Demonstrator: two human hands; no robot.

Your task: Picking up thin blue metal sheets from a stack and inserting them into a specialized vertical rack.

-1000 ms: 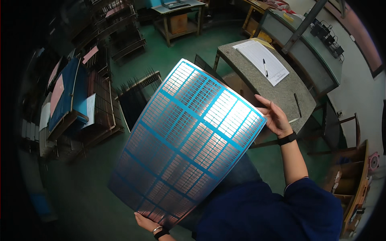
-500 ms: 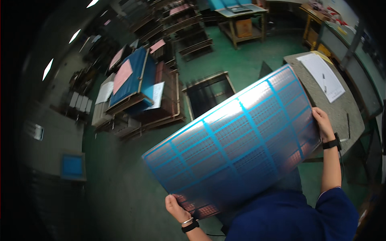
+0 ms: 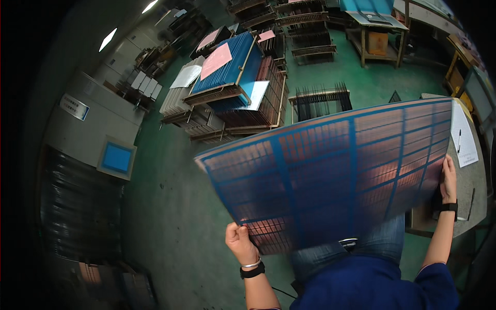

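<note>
My left hand (image 3: 242, 244) is clamped on the left edge of this blue-gridded coppery panel (image 3: 330, 170), right hand (image 3: 448, 181) gripping the opposite edge, probably to avoid smudging its face. It's mid-air; beyond, a black pen (image 3: 471, 204) lies near the grey table (image 3: 466, 178)'s right edge.
</note>
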